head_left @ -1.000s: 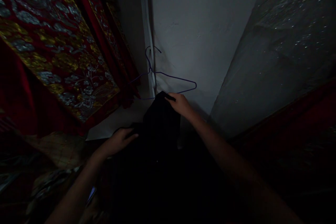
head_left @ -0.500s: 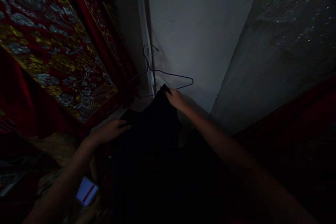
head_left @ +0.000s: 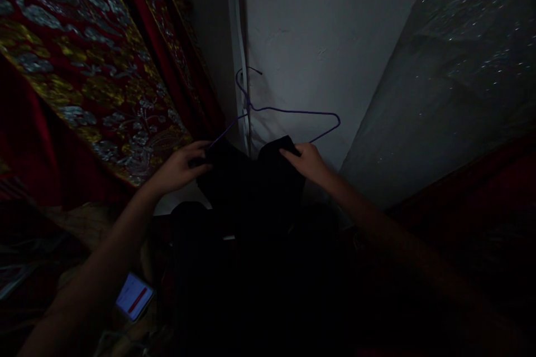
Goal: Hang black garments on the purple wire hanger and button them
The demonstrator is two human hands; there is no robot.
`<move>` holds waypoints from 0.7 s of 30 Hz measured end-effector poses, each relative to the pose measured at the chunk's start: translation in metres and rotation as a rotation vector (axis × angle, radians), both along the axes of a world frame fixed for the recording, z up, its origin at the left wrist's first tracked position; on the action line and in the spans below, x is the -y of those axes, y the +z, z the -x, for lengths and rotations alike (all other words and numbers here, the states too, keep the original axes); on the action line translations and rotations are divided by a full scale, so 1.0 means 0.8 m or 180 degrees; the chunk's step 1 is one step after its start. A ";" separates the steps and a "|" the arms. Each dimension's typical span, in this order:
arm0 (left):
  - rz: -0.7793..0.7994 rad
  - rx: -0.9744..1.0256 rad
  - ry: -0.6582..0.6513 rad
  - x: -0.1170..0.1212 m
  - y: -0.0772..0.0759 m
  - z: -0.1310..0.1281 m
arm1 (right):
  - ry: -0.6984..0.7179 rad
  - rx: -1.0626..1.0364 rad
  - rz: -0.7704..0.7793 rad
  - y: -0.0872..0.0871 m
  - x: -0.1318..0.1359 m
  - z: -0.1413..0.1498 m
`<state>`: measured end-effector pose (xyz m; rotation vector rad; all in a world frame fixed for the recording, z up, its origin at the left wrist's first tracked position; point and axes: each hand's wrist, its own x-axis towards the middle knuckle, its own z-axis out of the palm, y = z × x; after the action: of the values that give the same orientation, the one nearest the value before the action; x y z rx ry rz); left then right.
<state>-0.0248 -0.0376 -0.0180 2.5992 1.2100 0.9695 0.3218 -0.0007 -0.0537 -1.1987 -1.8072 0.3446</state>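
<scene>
Hanger [head_left: 301, 112], purple wire, one; long axis crosswise. Black cloth [head_left: 251, 192], one: stretched beneath the hanger. Left hand [head_left: 184, 164]: the nearer, at the hanger's left end, thumb and fingers slightly parted, cloth between. Right hand [head_left: 307, 162]: pinching cloth, below the hanger's right arm. Hanger's left tip, inside cloth or outside: cannot tell.

A person's left hand [head_left: 181, 168] and right hand [head_left: 309, 163] grip the upper edges of a black cloth [head_left: 255, 195] at the frame's center, overlapping the lower part of a purple wire hanger [head_left: 297, 112]. Embroidered red fabric [head_left: 104, 89] hangs at upper left; a lit phone [head_left: 133, 293] glows at lower left, beneath a pale wall [head_left: 326, 28].
</scene>
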 end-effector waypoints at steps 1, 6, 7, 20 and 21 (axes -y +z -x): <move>-0.0153 0.0080 -0.0021 0.000 0.005 -0.010 | 0.0144 -0.0045 0.0044 -0.004 0.010 0.005; -0.0613 0.0700 0.0314 -0.013 0.007 -0.036 | 0.0543 -0.0050 -0.0273 -0.005 0.046 0.008; -0.0631 0.0722 0.0405 -0.015 0.006 -0.036 | 0.0468 -0.0087 -0.0465 0.000 0.048 0.000; -0.0905 0.0562 0.0999 -0.022 0.031 -0.001 | 0.1075 -0.0749 0.0810 0.099 0.000 -0.098; -0.0661 0.0624 0.0952 -0.023 0.029 -0.001 | 0.1050 -0.0910 0.0609 0.101 0.003 -0.086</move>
<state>-0.0242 -0.0195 0.0056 2.4343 1.5465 1.4390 0.3903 -0.0030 0.0271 -0.9182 -1.7430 0.8511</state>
